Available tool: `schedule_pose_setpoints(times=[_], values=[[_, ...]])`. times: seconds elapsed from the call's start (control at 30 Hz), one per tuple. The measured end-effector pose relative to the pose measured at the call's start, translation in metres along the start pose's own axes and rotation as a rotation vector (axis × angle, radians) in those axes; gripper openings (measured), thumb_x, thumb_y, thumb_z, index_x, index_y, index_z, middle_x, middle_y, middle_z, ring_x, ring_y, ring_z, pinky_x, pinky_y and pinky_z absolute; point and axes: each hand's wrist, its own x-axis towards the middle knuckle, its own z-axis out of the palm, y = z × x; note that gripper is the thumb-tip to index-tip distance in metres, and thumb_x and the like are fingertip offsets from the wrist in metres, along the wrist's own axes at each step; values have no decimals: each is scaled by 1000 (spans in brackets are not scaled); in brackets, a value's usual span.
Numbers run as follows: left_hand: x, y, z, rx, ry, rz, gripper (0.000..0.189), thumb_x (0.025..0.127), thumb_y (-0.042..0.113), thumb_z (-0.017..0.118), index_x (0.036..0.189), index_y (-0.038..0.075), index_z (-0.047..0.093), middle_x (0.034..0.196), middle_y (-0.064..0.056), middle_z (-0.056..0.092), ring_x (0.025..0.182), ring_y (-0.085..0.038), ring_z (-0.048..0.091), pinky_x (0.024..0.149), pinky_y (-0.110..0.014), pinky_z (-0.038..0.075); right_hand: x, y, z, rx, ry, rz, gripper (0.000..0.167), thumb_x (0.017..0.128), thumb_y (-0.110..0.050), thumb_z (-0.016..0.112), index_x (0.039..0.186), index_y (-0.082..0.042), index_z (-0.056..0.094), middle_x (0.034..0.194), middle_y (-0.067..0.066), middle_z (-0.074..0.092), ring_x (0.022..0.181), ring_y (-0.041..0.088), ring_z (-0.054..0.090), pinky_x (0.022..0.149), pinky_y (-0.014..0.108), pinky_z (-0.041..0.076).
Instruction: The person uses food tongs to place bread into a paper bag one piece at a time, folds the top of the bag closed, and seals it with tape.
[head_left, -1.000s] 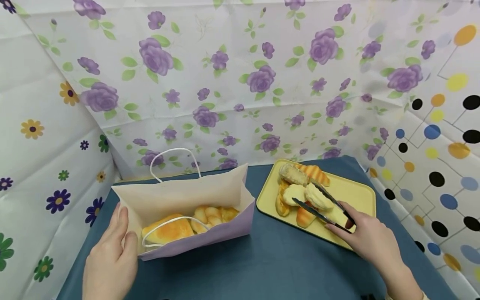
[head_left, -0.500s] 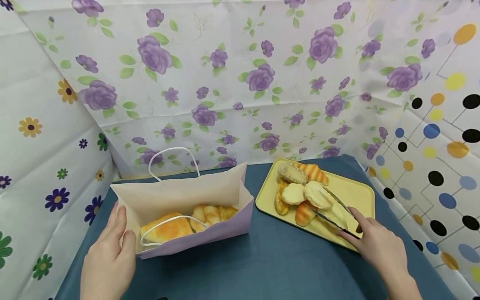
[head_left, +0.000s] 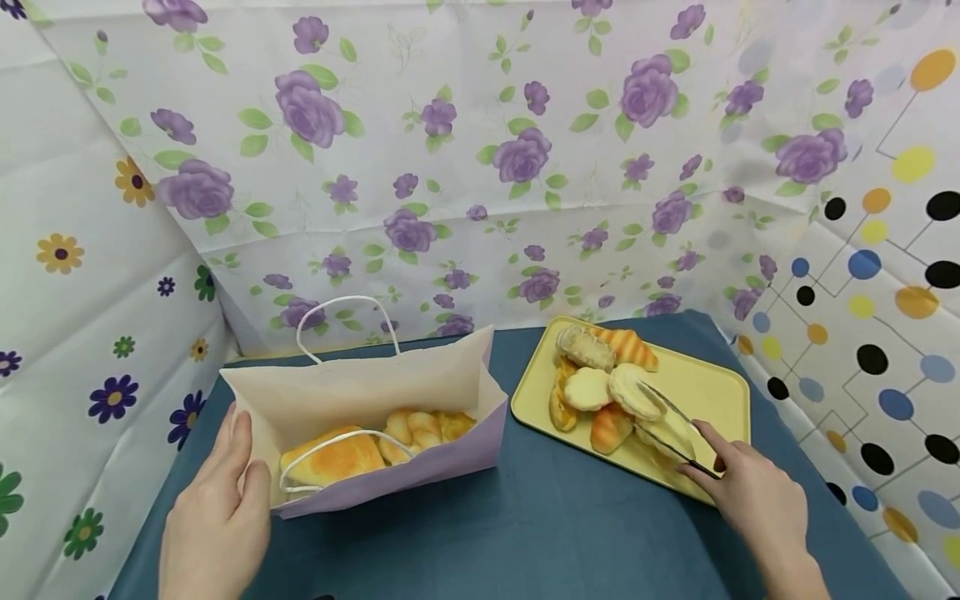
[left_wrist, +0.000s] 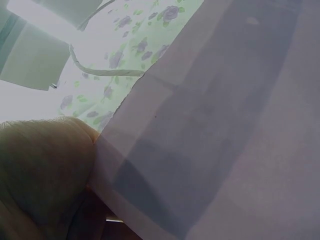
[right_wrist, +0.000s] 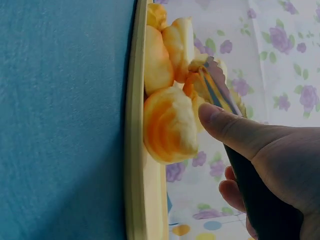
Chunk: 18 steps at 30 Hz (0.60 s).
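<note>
My right hand [head_left: 757,492] grips black-handled tongs [head_left: 678,454] over the right part of the tray. The tongs' arms are spread. One tip overlaps a pale round bun [head_left: 633,392], and a cream-coloured bread piece [head_left: 671,433] lies partly hidden below and between the arms. In the right wrist view, the thumb [right_wrist: 225,125] lies along the tongs, beyond an orange-topped bun [right_wrist: 172,127]. My left hand [head_left: 213,508] rests with fairly straight fingers against the left side of a lilac paper bag [head_left: 420,479]. Inside the bag sit a golden loaf [head_left: 337,457] and a braided bread [head_left: 416,429].
The yellow tray [head_left: 720,392] also bears a striped croissant [head_left: 628,346], a crusty roll [head_left: 585,346], and several other breads. A white rope handle [head_left: 348,298] stands up from the bag's back; another droops over its opening. Patterned cloth walls [head_left: 480,167] enclose the blue-covered table [head_left: 525,533].
The tongs have drawn back to the right and toward me, off the middle of the bread pile, and come lower over the pale breads. The left hand and bag stay put.
</note>
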Motion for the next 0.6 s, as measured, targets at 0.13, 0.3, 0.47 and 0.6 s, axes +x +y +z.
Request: schedule_pose_setpoints(times=[0.13, 0.3, 0.47, 0.6], values=[[0, -1, 0, 1, -9, -4, 58, 114, 30, 33, 169, 14, 27, 175, 2, 20, 152, -49, 35, 112, -76, 33, -2, 0, 5, 9, 14, 17, 68, 83, -43, 90, 143, -22, 69, 67, -6, 46, 45, 14, 35, 40, 33, 28], [1, 0, 0, 6, -15, -21, 58, 114, 30, 32, 169, 15, 26, 176, 2, 18, 153, -49, 33, 113, -76, 32, -2, -1, 7, 47, -16, 76, 63, 90, -50, 83, 143, -18, 70, 65, -5, 46, 47, 15, 38, 41, 34, 29], [1, 0, 0, 4, -10, -17, 58, 114, 30, 33, 169, 15, 26, 176, 2, 19, 152, -50, 34, 112, -76, 34, -3, 1, 4, 126, -126, 214, 73, 98, -65, 68, 151, -15, 64, 62, 0, 46, 49, 20, 43, 43, 36, 31], [1, 1, 0, 3, -5, -13, 58, 114, 29, 33, 169, 14, 27, 175, 1, 20, 152, -50, 35, 111, -76, 34, -2, 4, 4, 214, -209, 330, 87, 100, -71, 58, 156, -5, 55, 67, 7, 59, 52, 23, 50, 46, 37, 35]])
